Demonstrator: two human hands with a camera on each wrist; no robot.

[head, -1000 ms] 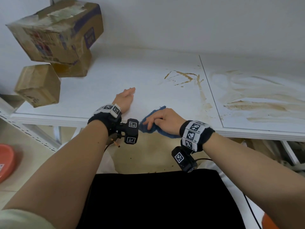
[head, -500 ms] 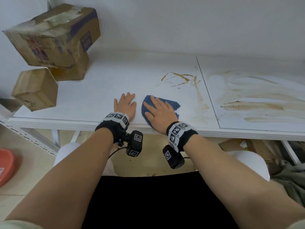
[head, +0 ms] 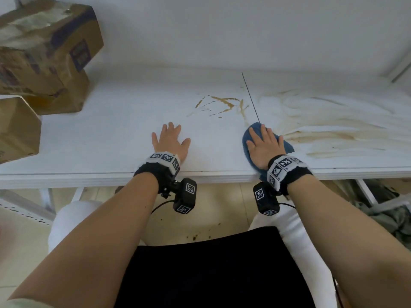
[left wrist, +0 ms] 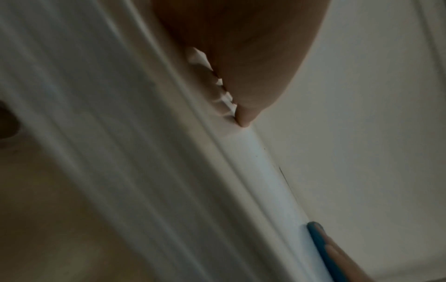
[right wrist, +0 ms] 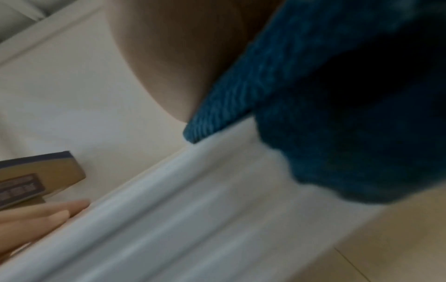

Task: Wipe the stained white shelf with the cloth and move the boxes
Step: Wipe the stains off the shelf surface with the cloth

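A person's right hand, fingers spread flat, pressed a blue cloth against the front edge of the white shelf, beside the brown stains it was evidently meant to scrub. The left hand lay flat nearby, apparently as a brace. Cardboard boxes sat stacked at the shelf's left end.

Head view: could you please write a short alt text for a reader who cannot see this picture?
A right hand presses a blue cloth flat on a white shelf, at the edge of wide brown stains. The left hand rests flat on the shelf beside it. Worn cardboard boxes are stacked at the shelf's far left.
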